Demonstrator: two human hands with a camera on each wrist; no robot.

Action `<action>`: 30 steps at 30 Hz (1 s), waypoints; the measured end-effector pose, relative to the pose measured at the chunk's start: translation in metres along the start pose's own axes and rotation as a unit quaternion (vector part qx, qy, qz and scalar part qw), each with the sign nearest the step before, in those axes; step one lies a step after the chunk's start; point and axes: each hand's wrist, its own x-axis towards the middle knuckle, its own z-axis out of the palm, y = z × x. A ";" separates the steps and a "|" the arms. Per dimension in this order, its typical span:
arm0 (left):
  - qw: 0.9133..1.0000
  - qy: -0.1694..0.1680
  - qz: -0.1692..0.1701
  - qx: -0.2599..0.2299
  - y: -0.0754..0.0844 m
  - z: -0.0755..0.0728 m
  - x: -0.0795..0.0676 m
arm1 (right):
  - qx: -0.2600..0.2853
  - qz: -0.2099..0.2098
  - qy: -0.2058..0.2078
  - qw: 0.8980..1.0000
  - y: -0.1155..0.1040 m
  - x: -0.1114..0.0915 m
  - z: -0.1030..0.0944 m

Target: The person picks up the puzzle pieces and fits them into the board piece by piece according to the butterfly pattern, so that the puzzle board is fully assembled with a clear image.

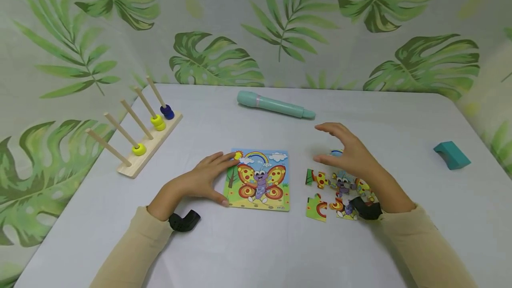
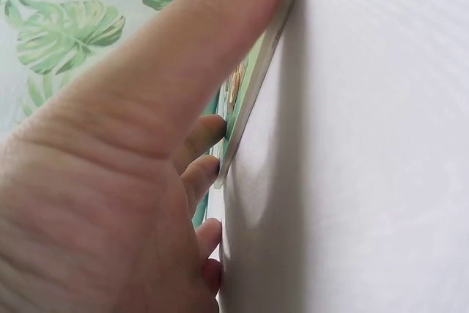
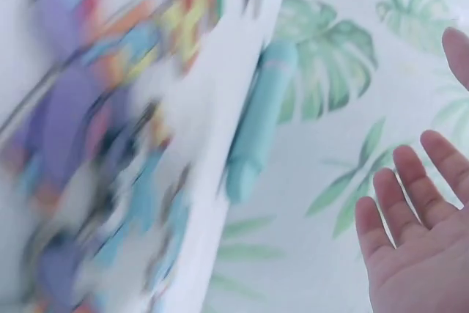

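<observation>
The head view looks down from above the table point(image 1: 256, 252), while both wrist views sit close and low, sharing the teal tube point(image 3: 258, 119) with it.

A long mint-green plastic cylinder point(image 1: 275, 105) lies at the back of the white worktop point(image 1: 256, 252). At the left stands a wooden rack of slanted pegs point(image 1: 140, 134) carrying yellow and blue rings. A teal arch-shaped block point(image 1: 452, 155) rests at the right, before a leaf-patterned backdrop point(image 1: 248, 26).
</observation>
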 end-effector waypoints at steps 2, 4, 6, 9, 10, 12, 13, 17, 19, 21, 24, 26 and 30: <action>1.000 0.001 0.001 -0.002 0.000 0.000 0.000 | -0.004 0.030 0.007 1.000 0.011 -0.008 -0.007; 1.000 0.001 0.001 -0.005 0.000 0.001 0.000 | -0.004 0.055 0.010 0.998 0.020 -0.015 -0.011; 1.000 0.000 0.000 -0.007 0.000 0.001 0.001 | -0.002 0.077 0.009 0.997 0.027 -0.020 -0.013; 1.000 -0.002 -0.001 -0.009 0.000 0.000 0.000 | 0.001 0.103 -0.001 0.995 0.036 -0.025 -0.014; 1.000 -0.002 -0.002 -0.010 0.000 0.000 0.000 | -0.001 0.111 -0.007 0.994 0.038 -0.026 -0.014; 1.000 -0.001 -0.001 -0.011 0.001 0.000 0.000 | -0.004 0.119 -0.022 0.993 0.043 -0.027 -0.014; 1.000 -0.001 -0.002 -0.011 0.001 0.000 0.001 | -0.009 0.122 -0.030 0.992 0.045 -0.027 -0.013; 1.000 0.001 -0.001 -0.012 0.000 0.001 0.001 | -0.021 0.125 -0.056 0.990 0.056 -0.029 -0.012; 1.000 0.002 -0.002 -0.014 0.000 0.001 0.001 | -0.025 0.130 -0.065 0.989 0.060 -0.030 -0.011; 1.000 0.003 -0.002 -0.017 0.000 0.001 0.001 | -0.026 0.136 -0.071 0.988 0.064 -0.031 -0.010; 1.000 0.005 -0.002 -0.020 0.000 0.001 0.001 | -0.029 0.140 -0.078 0.987 0.069 -0.031 -0.010; 1.000 0.006 0.000 -0.021 -0.001 0.001 0.001 | -0.031 0.135 -0.079 0.987 0.070 -0.032 -0.010; 1.000 0.010 0.004 -0.021 -0.004 0.002 0.000 | -0.030 0.126 -0.082 0.988 0.071 -0.031 -0.009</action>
